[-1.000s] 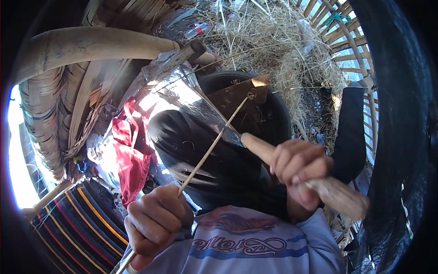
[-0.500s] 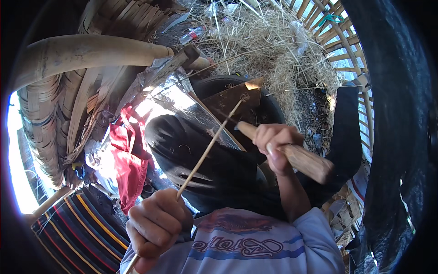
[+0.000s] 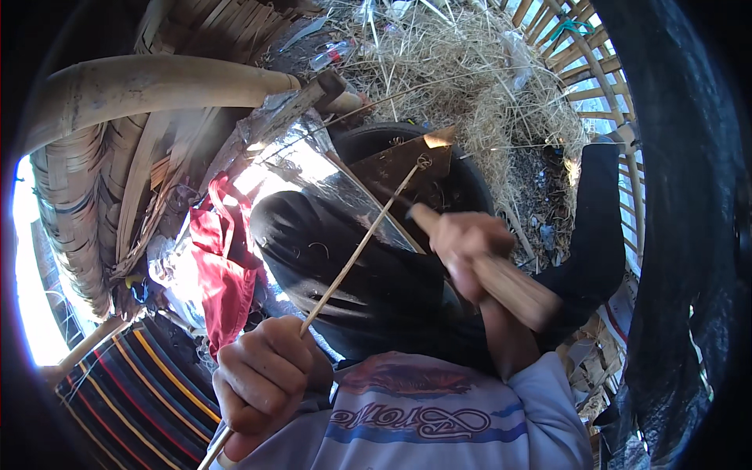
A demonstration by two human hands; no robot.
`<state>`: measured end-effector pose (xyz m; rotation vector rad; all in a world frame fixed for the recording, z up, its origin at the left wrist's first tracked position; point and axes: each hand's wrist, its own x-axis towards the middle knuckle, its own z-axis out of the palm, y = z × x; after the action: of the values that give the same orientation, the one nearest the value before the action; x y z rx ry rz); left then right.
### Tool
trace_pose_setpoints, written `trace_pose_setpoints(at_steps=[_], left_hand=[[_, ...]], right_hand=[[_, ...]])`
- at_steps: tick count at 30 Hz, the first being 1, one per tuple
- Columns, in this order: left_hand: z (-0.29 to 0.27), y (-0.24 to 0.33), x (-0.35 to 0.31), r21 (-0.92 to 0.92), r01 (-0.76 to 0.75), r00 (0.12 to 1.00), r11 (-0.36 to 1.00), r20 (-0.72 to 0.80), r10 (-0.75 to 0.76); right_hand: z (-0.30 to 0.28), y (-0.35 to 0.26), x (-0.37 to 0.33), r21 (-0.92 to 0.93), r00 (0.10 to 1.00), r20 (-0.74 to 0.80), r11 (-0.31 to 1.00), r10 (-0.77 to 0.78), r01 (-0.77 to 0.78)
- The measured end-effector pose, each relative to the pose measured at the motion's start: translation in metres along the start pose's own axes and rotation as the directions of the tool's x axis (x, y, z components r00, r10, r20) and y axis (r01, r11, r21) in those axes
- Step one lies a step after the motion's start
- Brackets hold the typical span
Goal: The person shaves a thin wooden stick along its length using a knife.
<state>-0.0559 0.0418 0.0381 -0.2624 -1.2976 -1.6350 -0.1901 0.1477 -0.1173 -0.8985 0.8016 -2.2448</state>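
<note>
Dark round tub (image 3: 479,186) is seen far ctr. Thick wooden-handled tool (image 3: 521,294) is gripped by R hand (image 3: 472,249), fingers closed, nr right; thin stick (image 3: 349,262) is clenched in L hand (image 3: 265,376), fingers closed, nr left, tip twd tub.

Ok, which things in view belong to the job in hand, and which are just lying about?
In use:
- thin stick, gripped in the left hand
- wooden-handled tool, gripped in the right hand, its far end blurred near the stick

Apparently just lying about:
- red cloth
- dry straw
- clear plastic bottle
</note>
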Motion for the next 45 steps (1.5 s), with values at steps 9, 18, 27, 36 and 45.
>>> trace_pose_setpoints(at_steps=[9, 18, 27, 36, 45], left_hand=[[0.001, -0.002, -0.002, -0.042, 0.02, 0.999, 0.999, 0.033, -0.018], [0.001, 0.001, 0.001, -0.069, 0.049, 0.998, 0.996, 0.04, -0.046], [0.001, 0.001, 0.001, -0.093, 0.055, 0.997, 0.994, 0.066, -0.049], [-0.002, 0.001, 0.004, -0.084, 0.034, 0.996, 0.996, 0.081, -0.027], [-0.003, 0.001, 0.001, -0.055, 0.025, 0.997, 0.998, 0.069, -0.021]], right_hand=[[-0.007, 0.004, 0.002, -0.035, 0.999, 0.038, 0.999, -0.023, 0.025], [-0.02, 0.013, 0.004, -0.169, 0.995, 0.085, 0.985, 0.056, -0.041], [-0.034, 0.022, -0.002, -0.213, 0.989, 0.089, 0.972, 0.12, -0.099], [-0.036, 0.028, 0.0, -0.189, 0.995, -0.017, 0.976, 0.103, -0.105], [-0.024, 0.005, 0.006, 0.041, 0.995, -0.071, 0.997, 0.064, -0.061]])
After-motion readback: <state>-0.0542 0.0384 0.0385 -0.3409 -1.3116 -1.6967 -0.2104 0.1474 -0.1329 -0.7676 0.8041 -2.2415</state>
